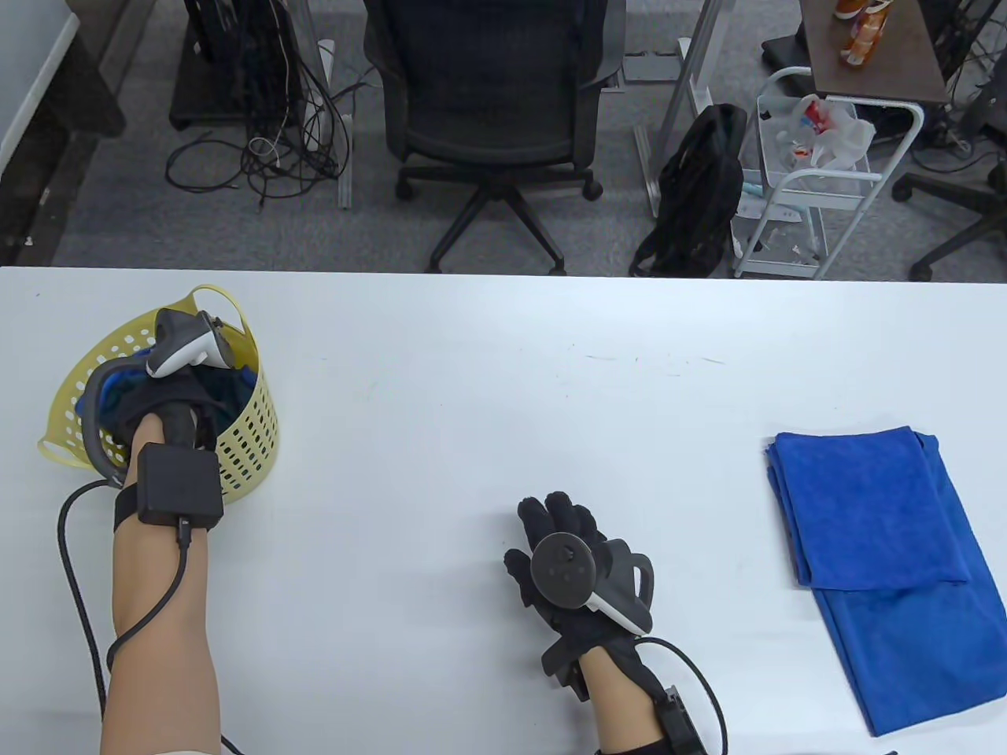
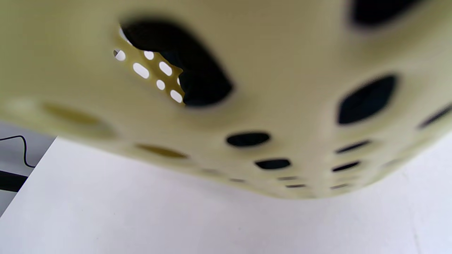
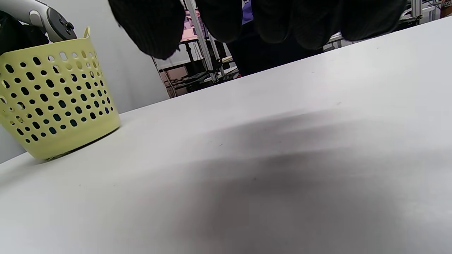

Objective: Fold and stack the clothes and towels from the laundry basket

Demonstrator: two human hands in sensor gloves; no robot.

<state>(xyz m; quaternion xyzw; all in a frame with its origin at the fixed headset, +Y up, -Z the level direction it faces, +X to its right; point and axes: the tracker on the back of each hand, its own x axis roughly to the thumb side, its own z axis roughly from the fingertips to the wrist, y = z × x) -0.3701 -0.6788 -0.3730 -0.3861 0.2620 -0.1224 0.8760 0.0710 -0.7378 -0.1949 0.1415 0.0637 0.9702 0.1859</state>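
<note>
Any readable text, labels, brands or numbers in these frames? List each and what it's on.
None can be read.
Orange bottles on the far side table: label print too small.
Packaging in the white cart: blurred.
Yellow basket, blue towel, hand trackers: no markings visible.

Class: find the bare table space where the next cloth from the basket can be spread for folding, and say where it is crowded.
Free: the wide stretch between the yellow basket and the folded blue towel, beyond the right hand. Crowded: the table's left end, where the left hand reaches into the basket, and the right end under the towel.
</note>
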